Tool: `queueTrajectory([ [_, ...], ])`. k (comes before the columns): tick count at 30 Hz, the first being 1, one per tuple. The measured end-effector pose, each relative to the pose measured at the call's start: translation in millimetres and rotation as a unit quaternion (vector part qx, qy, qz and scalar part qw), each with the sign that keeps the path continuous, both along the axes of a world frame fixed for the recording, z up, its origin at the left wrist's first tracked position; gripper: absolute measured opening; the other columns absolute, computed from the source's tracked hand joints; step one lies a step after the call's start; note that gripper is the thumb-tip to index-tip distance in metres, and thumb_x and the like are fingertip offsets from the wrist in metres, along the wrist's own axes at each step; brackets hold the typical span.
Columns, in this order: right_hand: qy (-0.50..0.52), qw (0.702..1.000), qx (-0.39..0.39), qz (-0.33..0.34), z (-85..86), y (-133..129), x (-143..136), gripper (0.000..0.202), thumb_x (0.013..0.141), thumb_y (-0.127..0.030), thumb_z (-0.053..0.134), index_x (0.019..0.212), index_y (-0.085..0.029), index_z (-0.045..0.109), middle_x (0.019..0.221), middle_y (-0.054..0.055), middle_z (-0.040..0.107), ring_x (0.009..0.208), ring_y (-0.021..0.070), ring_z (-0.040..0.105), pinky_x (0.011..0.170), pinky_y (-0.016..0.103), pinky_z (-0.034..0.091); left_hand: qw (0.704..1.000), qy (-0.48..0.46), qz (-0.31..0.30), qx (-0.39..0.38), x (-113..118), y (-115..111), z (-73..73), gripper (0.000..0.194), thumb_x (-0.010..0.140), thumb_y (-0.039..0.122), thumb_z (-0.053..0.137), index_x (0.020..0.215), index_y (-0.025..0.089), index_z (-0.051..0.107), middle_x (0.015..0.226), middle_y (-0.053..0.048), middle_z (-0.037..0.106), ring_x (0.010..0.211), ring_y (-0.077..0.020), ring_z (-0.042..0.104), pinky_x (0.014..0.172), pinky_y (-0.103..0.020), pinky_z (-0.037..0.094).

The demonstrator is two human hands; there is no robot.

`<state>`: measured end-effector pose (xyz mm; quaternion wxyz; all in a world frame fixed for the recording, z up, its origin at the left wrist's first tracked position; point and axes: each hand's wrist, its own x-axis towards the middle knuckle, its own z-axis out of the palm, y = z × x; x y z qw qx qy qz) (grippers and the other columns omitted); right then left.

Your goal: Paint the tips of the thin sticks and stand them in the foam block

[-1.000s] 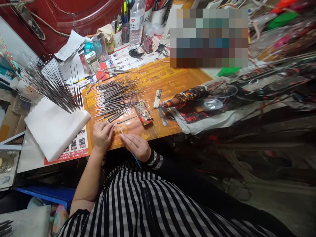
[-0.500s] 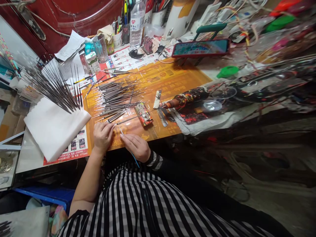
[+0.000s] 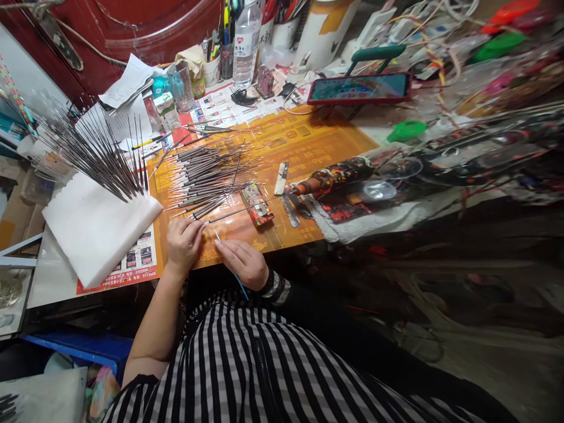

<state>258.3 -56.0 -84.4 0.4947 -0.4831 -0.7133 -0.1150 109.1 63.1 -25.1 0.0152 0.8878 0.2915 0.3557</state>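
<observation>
My left hand (image 3: 183, 243) is closed at the front edge of the table, its fingertips pinching the near end of a thin dark rod (image 3: 230, 214). The rod's far part rests across a small paint-spattered block (image 3: 257, 204). My right hand (image 3: 245, 263) is closed around a slim blue-handled brush (image 3: 240, 285), whose pale tip points up at the rod near my left fingertips. I cannot tell whether the tip touches it. Just beyond my hands lies a pile of similar dark rods (image 3: 198, 173) with thin wire ends.
More rods (image 3: 110, 158) stand fanned out in a white foam block (image 3: 99, 235) at left. A phone (image 3: 359, 88) leans on a stand at the back. A water bottle (image 3: 245, 47), cups and papers line the rear. A stained wooden-handled tool (image 3: 308, 185) lies right, near a white cloth (image 3: 348, 229).
The brush tip has shifted very slightly toward the rod. Both hands keep the same hold, and the things on the table stay where they were.
</observation>
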Motion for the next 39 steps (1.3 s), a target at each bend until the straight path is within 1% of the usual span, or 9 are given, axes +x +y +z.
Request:
queueTrajectory([
  [3, 0.002, 1.0, 0.008, 0.004, -0.4, 0.0, 0.2, 0.059, 0.096, -0.007, 0.053, 0.153, -0.012, 0.038, 0.118, 0.017, 0.072, 0.109, 0.0263, 0.07, 0.092, 0.04, 0.062, 1.0, -0.006, -0.004, -0.003, 0.1, -0.2, 0.0, 0.017, 0.097, 0.029, 0.058, 0.095, 0.021, 0.072, 0.086, -0.005, 0.069, 0.081, -0.0171, 0.059, 0.079, -0.033, 0.045],
  [8, 0.01, 1.0, 0.0, 0.011, -2.7, 0.1, 0.3, 0.055, 0.097, -0.008, 0.053, 0.15, -0.015, 0.043, 0.119, 0.016, 0.072, 0.111, 0.0253, 0.069, 0.094, 0.039, 0.061, 1.0, 0.001, 0.003, -0.009, 0.0, 0.0, -1.0, 0.018, 0.098, 0.03, 0.057, 0.095, 0.021, 0.073, 0.087, -0.005, 0.069, 0.082, -0.0173, 0.06, 0.08, -0.034, 0.045],
  [14, 0.007, 1.0, 0.002, 0.01, -2.9, -0.3, -0.4, 0.056, 0.097, -0.007, 0.053, 0.152, -0.012, 0.041, 0.12, 0.016, 0.071, 0.113, 0.026, 0.068, 0.095, 0.04, 0.061, 1.0, -0.007, -0.007, 0.0, 0.0, 0.5, -1.3, 0.017, 0.097, 0.029, 0.058, 0.096, 0.021, 0.072, 0.087, -0.005, 0.069, 0.082, -0.0173, 0.06, 0.079, -0.033, 0.045],
  [23, 0.014, 1.0, -0.009, 0.01, -5.2, -0.6, -0.7, 0.053, 0.098, -0.009, 0.051, 0.15, -0.015, 0.044, 0.122, 0.016, 0.07, 0.114, 0.0253, 0.068, 0.096, 0.04, 0.061, 1.0, 0.006, 0.004, 0.003, 0.4, -0.3, -0.3, 0.02, 0.098, 0.03, 0.056, 0.095, 0.021, 0.073, 0.086, -0.005, 0.07, 0.082, -0.0173, 0.061, 0.08, -0.034, 0.045],
  [31, 0.002, 1.0, -0.006, 0.011, -5.1, -0.5, -0.5, 0.058, 0.097, -0.006, 0.05, 0.154, -0.012, 0.037, 0.123, 0.017, 0.07, 0.114, 0.0269, 0.068, 0.094, 0.041, 0.06, 1.0, 0.002, -0.001, -0.004, 0.1, -0.4, 0.0, 0.018, 0.098, 0.029, 0.056, 0.096, 0.021, 0.072, 0.087, -0.005, 0.07, 0.083, -0.0174, 0.061, 0.08, -0.034, 0.045],
  [34, -0.002, 1.0, -0.002, 0.008, -4.7, -0.3, -0.5, 0.058, 0.097, -0.005, 0.049, 0.153, -0.012, 0.037, 0.122, 0.017, 0.07, 0.113, 0.0269, 0.068, 0.094, 0.041, 0.06, 1.0, 0.001, -0.004, 0.007, 0.1, -0.4, 0.2, 0.017, 0.098, 0.028, 0.057, 0.096, 0.021, 0.072, 0.087, -0.004, 0.07, 0.082, -0.0172, 0.06, 0.079, -0.033, 0.045],
  [39, -0.012, 1.0, 0.002, 0.005, -2.2, -0.2, -0.5, 0.059, 0.096, -0.004, 0.05, 0.154, -0.009, 0.036, 0.121, 0.018, 0.07, 0.112, 0.0274, 0.068, 0.093, 0.041, 0.06, 1.0, 0.009, 0.005, 0.0, 0.0, -0.8, 0.2, 0.018, 0.098, 0.029, 0.057, 0.096, 0.022, 0.073, 0.087, -0.004, 0.07, 0.082, -0.0173, 0.061, 0.08, -0.033, 0.045],
])
